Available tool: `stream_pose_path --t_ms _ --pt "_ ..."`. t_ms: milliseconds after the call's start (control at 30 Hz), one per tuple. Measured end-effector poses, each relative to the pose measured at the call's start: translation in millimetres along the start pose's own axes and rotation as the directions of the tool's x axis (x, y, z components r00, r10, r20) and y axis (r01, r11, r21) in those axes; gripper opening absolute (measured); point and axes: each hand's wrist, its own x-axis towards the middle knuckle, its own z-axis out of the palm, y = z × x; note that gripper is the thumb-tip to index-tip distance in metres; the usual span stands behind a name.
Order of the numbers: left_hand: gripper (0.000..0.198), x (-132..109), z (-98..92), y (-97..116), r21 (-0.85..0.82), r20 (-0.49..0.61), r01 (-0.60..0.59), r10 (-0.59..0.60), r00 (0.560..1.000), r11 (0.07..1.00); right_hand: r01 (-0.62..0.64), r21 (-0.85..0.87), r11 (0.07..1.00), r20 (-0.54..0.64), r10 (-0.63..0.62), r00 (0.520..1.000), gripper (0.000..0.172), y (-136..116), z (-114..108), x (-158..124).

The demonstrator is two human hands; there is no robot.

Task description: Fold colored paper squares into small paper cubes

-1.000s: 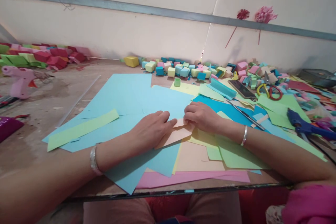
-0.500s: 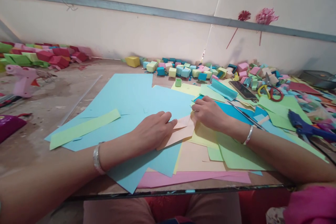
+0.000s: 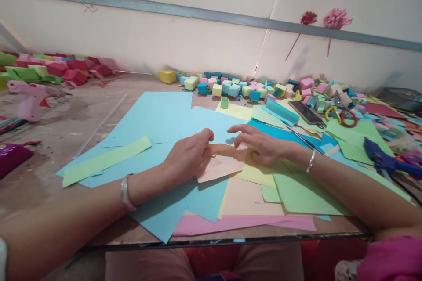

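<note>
Left hand [image 3: 188, 154] grips peach paper [image 3: 224, 167] — right hand [image 3: 262, 144] loosely spread, perhaps touching it.

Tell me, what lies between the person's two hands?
Peach paper lies between the left hand and right hand, as the head view shows.

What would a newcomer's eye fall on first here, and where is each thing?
Probably the folded peach paper at the centre, its left end in the left hand, the right hand by its right end. Large light-blue paper sheets stretch under and beyond the left hand. Behind, small multicoloured paper boxes line the foot of the white wall; a pink plastic glue gun sits far left.
</note>
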Motion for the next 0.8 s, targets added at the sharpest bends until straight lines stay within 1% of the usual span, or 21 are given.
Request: stream_pose_path --t_ms 67,133,167,267,333,433,500,567,667,733,800 --pt "0.017 0 -1.4 1 -0.018 -0.008 -0.029 0.029 1.0 0.999 0.04 0.05 0.998 -0.037 -0.039 0.999 0.052 0 -1 0" --pt "0.016 1 -2.1 1 -0.042 -0.023 -0.049 0.048 0.999 0.998 0.064 0.068 0.996 -0.083 -0.058 0.995 0.049 0 1 0" --pt "0.017 1 -2.1 0 -0.057 -0.028 -0.058 0.056 0.998 0.997 0.065 0.062 0.996 -0.101 -0.058 0.993 0.045 1 3 1" --pt "0.023 3 -0.1 -4 -0.099 -0.028 -0.117 0.114 0.993 0.988 0.041 0.024 0.999 -0.175 -0.036 0.984 0.022 6 12 3" --pt "0.025 4 2.2 -8 -0.132 -0.038 -0.167 0.163 0.986 0.977 0.029 0.01 1.0 -0.23 -0.026 0.973 0.015 11 16 4" --pt "0.026 7 4.3 -11 -0.164 -0.093 -0.217 0.204 0.975 0.962 0.035 -0.044 0.998 -0.301 -0.047 0.952 0.015 17 19 4" --pt "0.028 7 2.7 -9 -0.192 -0.117 -0.211 0.192 0.975 0.958 0.039 -0.118 0.992 -0.327 -0.076 0.942 0.015 17 18 4" --pt "0.03 6 -1.3 -4 -0.245 -0.1 -0.17 0.149 0.984 0.955 0.023 -0.204 0.979 -0.312 -0.087 0.946 0.015 12 18 4" --pt "0.041 3 -8.6 6 -0.297 -0.037 -0.093 0.086 0.996 0.95 -0.025 -0.319 0.948 -0.261 -0.062 0.963 0.022 0 19 6" --pt "0.036 1 -10.7 10 -0.306 -0.02 -0.075 0.072 0.997 0.949 -0.059 -0.351 0.935 -0.253 -0.034 0.967 0.027 -7 22 9" --pt "0.027 0 -9.5 11 -0.302 -0.035 -0.091 0.084 0.996 0.949 -0.098 -0.326 0.94 -0.274 0.006 0.962 0.027 -10 25 13"
